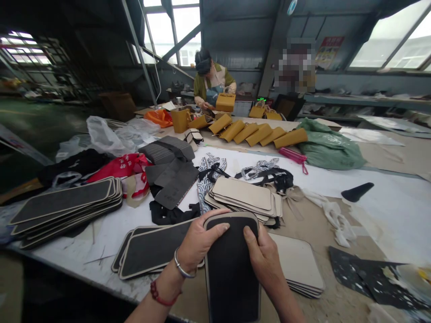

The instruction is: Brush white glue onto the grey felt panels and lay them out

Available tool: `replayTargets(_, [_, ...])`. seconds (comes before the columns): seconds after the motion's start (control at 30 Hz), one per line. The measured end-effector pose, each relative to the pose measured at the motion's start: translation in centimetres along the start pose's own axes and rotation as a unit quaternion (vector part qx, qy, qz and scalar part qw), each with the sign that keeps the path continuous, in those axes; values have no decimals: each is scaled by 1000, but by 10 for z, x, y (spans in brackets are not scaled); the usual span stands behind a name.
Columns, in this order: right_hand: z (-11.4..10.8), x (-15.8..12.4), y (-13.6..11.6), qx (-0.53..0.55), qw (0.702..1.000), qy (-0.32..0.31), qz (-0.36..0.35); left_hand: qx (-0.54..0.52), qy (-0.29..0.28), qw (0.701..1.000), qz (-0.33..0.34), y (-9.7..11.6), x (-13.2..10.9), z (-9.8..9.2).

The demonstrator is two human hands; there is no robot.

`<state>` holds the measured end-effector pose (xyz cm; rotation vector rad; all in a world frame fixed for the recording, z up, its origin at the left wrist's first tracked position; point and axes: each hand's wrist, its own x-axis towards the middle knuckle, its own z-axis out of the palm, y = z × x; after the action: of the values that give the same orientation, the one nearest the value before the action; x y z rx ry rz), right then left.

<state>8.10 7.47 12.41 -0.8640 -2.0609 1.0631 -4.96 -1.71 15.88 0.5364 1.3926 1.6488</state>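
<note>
A black panel with rounded corners and a beige rim [233, 273] is held up in front of me by both hands. My left hand [204, 235] grips its left edge near the top, thumb lying on the black face. On the opposite edge, my right hand [264, 249] clasps it the same way, and the fingers of both hands go out of sight behind. Similar black panels [156, 246] lie to the left of my left hand. Just beyond the held panel sits a stack of beige panels [244, 195], and more beige panels [299, 262] are piled right of my right hand.
A taller stack of black panels [67, 202] stands at the left table edge. Grey pieces [173, 179], a pink pouch [292, 154], a green bag [328, 146] and a row of mustard bags [247, 133] lie farther back. A co-worker [213, 83] handles a mustard bag across the table.
</note>
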Motion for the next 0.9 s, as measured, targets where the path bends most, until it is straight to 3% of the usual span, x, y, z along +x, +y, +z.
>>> replayTargets(0.13, [0, 2, 3, -23, 1000, -6, -15, 153, -3, 985, 80, 0, 1, 0])
replayTargets(0.33, [-4, 6, 5, -54, 997, -31, -36, 344, 12, 921, 183, 14, 3, 1])
replayTargets(0.47, [-4, 6, 5, -90, 991, -63, -73, 441, -23, 877, 191, 22, 4, 4])
replayTargets(0.67, [0, 6, 8, -155, 980, -69, -106, 608, -43, 767, 199, 10, 1, 8])
replayTargets(0.9, [-1, 11, 9, -199, 968, -97, -119, 629, -47, 753, 189, -6, 1, 4])
